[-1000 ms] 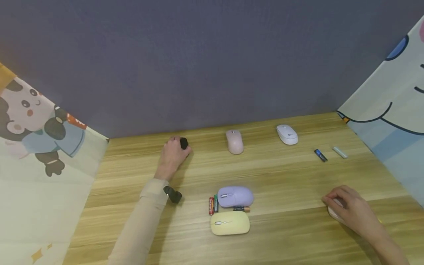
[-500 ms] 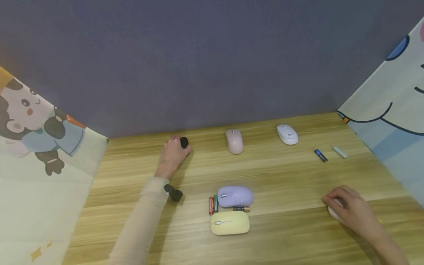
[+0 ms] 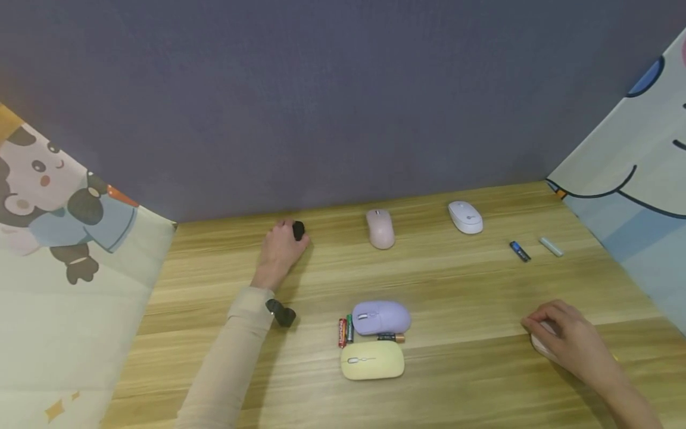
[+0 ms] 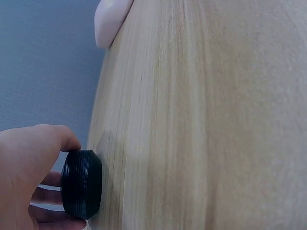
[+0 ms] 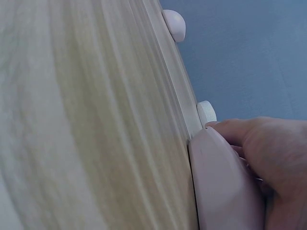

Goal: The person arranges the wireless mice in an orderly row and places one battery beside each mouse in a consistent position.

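Note:
At the back left of the table, my left hand grips a black mouse with ridged sides. In the left wrist view the thumb is at its upper edge and several fingers curl behind it. My right hand, on the right side, holds a pale pink mouse against the tabletop. The thumb touches its front tip, while the palm and fingers hide much of it. Something small and yellow peeks out beside the right hand, mostly covered.
A pink mouse and a white mouse stand near the dark back panel. Two batteries, blue-black and pale, lie right. A purple mouse, yellow mouse and several batteries sit together at centre.

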`<control>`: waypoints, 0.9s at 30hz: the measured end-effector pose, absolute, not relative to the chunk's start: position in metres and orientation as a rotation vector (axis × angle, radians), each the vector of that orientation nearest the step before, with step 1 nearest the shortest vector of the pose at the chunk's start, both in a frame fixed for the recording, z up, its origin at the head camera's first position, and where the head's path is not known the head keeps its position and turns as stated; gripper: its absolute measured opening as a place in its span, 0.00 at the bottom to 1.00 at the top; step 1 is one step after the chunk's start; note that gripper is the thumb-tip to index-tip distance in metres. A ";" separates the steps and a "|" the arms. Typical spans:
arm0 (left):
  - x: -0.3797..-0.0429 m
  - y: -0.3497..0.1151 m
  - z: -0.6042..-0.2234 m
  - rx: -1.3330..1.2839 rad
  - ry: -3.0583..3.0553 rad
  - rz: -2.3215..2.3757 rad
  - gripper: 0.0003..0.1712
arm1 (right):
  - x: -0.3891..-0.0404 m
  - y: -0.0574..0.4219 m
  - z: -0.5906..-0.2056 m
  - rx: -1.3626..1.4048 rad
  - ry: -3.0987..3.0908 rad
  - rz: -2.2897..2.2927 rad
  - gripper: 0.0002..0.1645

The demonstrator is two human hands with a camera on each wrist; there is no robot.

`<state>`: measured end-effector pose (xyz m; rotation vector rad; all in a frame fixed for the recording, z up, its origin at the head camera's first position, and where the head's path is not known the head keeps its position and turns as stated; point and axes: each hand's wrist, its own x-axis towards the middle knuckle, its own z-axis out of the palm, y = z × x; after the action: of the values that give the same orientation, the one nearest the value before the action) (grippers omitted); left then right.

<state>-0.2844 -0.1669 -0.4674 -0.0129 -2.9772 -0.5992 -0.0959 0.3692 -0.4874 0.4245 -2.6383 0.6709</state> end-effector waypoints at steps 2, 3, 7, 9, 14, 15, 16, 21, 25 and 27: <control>-0.284 -0.167 -0.467 -0.008 -2.975 -0.597 0.30 | -0.096 0.369 -0.488 0.427 -2.634 0.666 0.18; -0.283 -0.167 -0.467 -0.008 -2.974 -0.599 0.30 | -0.096 0.369 -0.488 0.429 -2.634 0.667 0.18; -0.282 -0.167 -0.465 -0.009 -2.968 -0.589 0.29 | -0.096 0.369 -0.488 0.433 -2.630 0.665 0.18; -0.281 -0.167 -0.465 -0.009 -2.967 -0.586 0.30 | -0.096 0.369 -0.488 0.438 -2.623 0.664 0.18; -0.278 -0.166 -0.462 -0.007 -2.969 -0.573 0.31 | -0.096 0.369 -0.489 0.445 -2.615 0.664 0.19; -0.277 -0.165 -0.462 -0.008 -2.969 -0.566 0.31 | -0.096 0.369 -0.489 0.443 -2.618 0.668 0.18; -0.277 -0.165 -0.461 -0.011 -2.968 -0.559 0.32 | -0.096 0.369 -0.489 0.443 -2.621 0.669 0.18; -0.273 -0.164 -0.460 -0.063 -2.923 -0.527 0.34 | -0.097 0.370 -0.489 0.441 -2.627 0.687 0.18; -0.270 -0.163 -0.459 -0.148 -2.849 -0.522 0.32 | -0.097 0.370 -0.489 0.456 -2.604 0.692 0.19; -0.268 -0.162 -0.458 -0.194 -2.809 -0.516 0.30 | -0.097 0.370 -0.490 0.465 -2.593 0.689 0.19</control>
<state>-0.2681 -0.1616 -0.4582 -0.1937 -2.8086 -0.5158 -0.0968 0.3699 -0.4895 0.4651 -2.5933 0.6887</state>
